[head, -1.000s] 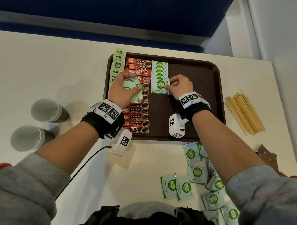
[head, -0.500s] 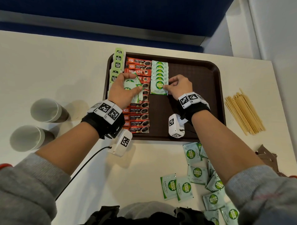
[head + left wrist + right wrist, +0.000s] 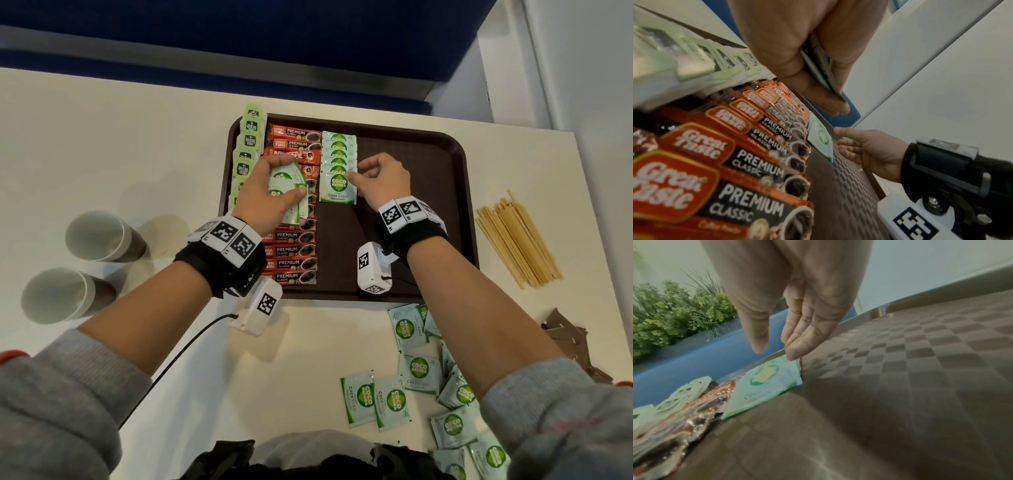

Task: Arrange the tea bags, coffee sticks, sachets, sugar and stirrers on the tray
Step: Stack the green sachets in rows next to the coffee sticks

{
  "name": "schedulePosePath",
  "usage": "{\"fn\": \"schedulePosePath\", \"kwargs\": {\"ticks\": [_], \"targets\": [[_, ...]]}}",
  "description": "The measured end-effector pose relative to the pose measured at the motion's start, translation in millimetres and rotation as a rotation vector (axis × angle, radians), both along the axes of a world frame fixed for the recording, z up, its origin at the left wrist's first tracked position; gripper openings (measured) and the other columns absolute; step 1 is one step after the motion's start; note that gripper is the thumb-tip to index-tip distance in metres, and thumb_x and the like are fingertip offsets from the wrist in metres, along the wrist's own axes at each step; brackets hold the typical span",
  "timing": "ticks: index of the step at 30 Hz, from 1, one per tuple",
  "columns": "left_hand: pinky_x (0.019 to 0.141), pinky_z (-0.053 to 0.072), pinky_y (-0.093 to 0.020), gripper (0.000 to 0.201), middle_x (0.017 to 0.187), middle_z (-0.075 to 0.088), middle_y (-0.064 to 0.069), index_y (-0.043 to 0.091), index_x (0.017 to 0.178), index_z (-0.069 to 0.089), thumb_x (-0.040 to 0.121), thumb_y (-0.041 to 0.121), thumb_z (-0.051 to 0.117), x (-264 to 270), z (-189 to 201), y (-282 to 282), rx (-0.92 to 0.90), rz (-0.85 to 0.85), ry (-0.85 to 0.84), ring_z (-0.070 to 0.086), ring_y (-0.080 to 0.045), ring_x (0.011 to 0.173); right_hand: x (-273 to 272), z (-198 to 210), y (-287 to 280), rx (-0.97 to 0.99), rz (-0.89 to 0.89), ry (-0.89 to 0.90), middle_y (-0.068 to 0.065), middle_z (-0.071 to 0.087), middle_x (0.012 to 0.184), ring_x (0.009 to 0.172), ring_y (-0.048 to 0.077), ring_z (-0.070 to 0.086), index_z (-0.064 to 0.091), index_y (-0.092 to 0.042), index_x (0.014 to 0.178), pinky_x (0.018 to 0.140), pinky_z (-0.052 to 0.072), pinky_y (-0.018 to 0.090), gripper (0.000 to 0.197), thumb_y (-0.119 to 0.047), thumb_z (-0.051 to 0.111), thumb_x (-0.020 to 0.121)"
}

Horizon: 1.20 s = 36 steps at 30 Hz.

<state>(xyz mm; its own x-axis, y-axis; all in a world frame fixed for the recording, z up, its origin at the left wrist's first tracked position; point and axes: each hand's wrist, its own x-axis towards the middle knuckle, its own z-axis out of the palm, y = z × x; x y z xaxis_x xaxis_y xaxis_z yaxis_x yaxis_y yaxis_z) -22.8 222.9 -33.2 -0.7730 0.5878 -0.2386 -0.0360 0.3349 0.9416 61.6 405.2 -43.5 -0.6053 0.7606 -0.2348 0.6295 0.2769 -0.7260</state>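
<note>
Right fingertip (image 3: 794, 353) touching the far right corner of the front Coco Sugar sachet (image 3: 338, 187); right hand (image 3: 383, 178) loosely curled, thumb apart from the fingers, nothing gripped. Left hand (image 3: 265, 193) clamped thumb-over-fingers round a small stack of sugar sachets (image 3: 291, 192) (exact count unreadable), hovering over the coffee stick column.

Places relative to the brown tray (image 3: 442, 212):
- On it, left rim: overlapping row of green tea bags (image 3: 251, 140), partly overhanging the edge.
- On it, next in: column of red coffee sticks (image 3: 294, 248), middle part hidden under the left hand.
- On it, just right of the sticks: shingled row of sugar sachets (image 3: 339, 150), front one lying flat and fully visible.
- Right half of it: only the right wrist and its camera block (image 3: 371, 270) above the surface.
- Off it, right: bundle of wooden stirrers (image 3: 517, 240) on the table (image 3: 102, 154).
- Off it, near side right: loose heap of sugar sachets (image 3: 421, 373), partly covered by the right forearm.
- Off it, far right: brown packets (image 3: 565, 334), type unclear.
- Off it, left: two paper cups (image 3: 99, 236), well apart from the tray.
</note>
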Motion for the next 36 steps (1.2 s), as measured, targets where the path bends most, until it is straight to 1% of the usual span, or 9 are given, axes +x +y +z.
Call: {"fn": "schedulePosePath", "kwargs": {"ticks": [8, 11, 14, 17, 21, 26, 28, 33, 36], "targets": [[0.089, 0.055, -0.038, 0.078, 0.13, 0.045, 0.005, 0.024, 0.143, 0.029, 0.081, 0.004, 0.071, 7, 8, 2, 0.034, -0.105, -0.065, 0.062, -0.016, 0.107, -14, 31, -25, -0.25, 0.324, 0.051, 0.002, 0.067, 0.087, 0.071, 0.01, 0.066, 0.063, -0.021, 0.095, 0.072, 0.058, 0.025, 0.024, -0.042, 0.065, 0.084], [0.087, 0.055, -0.026, 0.084, 0.126, 0.046, 0.01, 0.024, 0.147, 0.024, 0.081, 0.004, 0.071, 7, 9, 1, 0.013, -0.142, -0.07, 0.061, -0.002, 0.1, -17, 34, -30, -0.295, 0.448, 0.039, 0.0, 0.063, 0.086, 0.073, 0.007, 0.061, 0.064, -0.014, 0.101, 0.064, 0.053, 0.015, 0.024, -0.031, 0.068, 0.084], [0.091, 0.051, -0.025, 0.09, 0.125, 0.044, 0.012, 0.024, 0.148, 0.018, 0.08, 0.005, 0.073, 9, 8, 0, -0.028, -0.147, -0.062, 0.058, -0.004, 0.105, -19, 35, -31, -0.334, 0.471, 0.062, 0.013, 0.062, 0.09, 0.08, 0.018, 0.06, 0.063, -0.004, 0.093, 0.07, 0.053, 0.028, 0.022, -0.02, 0.072, 0.081], [0.098, 0.049, -0.035, 0.092, 0.131, 0.048, 0.002, 0.022, 0.148, 0.017, 0.078, 0.006, 0.075, 9, 6, -1, -0.066, -0.111, -0.071, 0.059, -0.016, 0.113, -19, 35, -30, -0.358, 0.447, 0.116, 0.019, 0.065, 0.097, 0.086, 0.022, 0.063, 0.057, -0.018, 0.081, 0.077, 0.054, 0.035, 0.014, -0.011, 0.069, 0.083], [0.095, 0.051, -0.044, 0.078, 0.128, 0.057, -0.006, 0.018, 0.142, 0.032, 0.078, 0.017, 0.077, 7, 2, -1, -0.14, -0.086, -0.053, 0.062, -0.021, 0.108, -16, 34, -26, -0.391, 0.336, 0.221, 0.01, 0.065, 0.1, 0.079, 0.013, 0.066, 0.048, -0.02, 0.084, 0.06, 0.054, 0.019, 0.023, -0.003, 0.063, 0.087], [0.091, 0.052, -0.047, 0.027, 0.117, 0.063, -0.007, 0.026, 0.104, 0.052, 0.085, 0.02, 0.07, 8, 4, 3, -0.08, -0.037, -0.039, 0.064, -0.023, 0.103, -11, 32, -22, -0.49, 0.339, 0.23, 0.005, 0.065, 0.095, 0.077, 0.011, 0.068, 0.049, -0.022, 0.091, 0.06, 0.056, 0.023, 0.027, 0.004, 0.059, 0.087], [0.088, 0.054, -0.048, 0.024, 0.116, 0.063, -0.005, 0.032, 0.091, 0.051, 0.085, 0.018, 0.069, 8, 5, 3, -0.032, -0.014, -0.046, 0.065, -0.023, 0.101, -9, 32, -22, -0.489, 0.354, 0.201, 0.003, 0.066, 0.092, 0.074, 0.009, 0.068, 0.052, -0.021, 0.088, 0.06, 0.055, 0.022, 0.026, 0.004, 0.06, 0.086], [0.092, 0.053, -0.044, 0.023, 0.115, 0.061, 0.0, 0.03, 0.087, 0.052, 0.085, 0.013, 0.068, 5, 4, 2, -0.008, 0.001, -0.012, 0.06, -0.017, 0.109, -3, 35, -15, -0.351, 0.372, 0.136, 0.004, 0.068, 0.085, 0.072, 0.008, 0.064, 0.062, -0.019, 0.074, 0.064, 0.05, 0.017, 0.014, -0.009, 0.068, 0.083], [0.09, 0.054, -0.042, 0.019, 0.115, 0.06, 0.001, 0.025, 0.095, 0.053, 0.086, 0.015, 0.068, 5, 4, 2, -0.039, 0.019, 0.013, 0.062, -0.017, 0.106, 1, 31, -7, -0.327, 0.323, 0.125, 0.008, 0.068, 0.086, 0.079, 0.015, 0.061, 0.069, -0.016, 0.074, 0.072, 0.048, 0.024, 0.007, -0.016, 0.074, 0.078]]}}
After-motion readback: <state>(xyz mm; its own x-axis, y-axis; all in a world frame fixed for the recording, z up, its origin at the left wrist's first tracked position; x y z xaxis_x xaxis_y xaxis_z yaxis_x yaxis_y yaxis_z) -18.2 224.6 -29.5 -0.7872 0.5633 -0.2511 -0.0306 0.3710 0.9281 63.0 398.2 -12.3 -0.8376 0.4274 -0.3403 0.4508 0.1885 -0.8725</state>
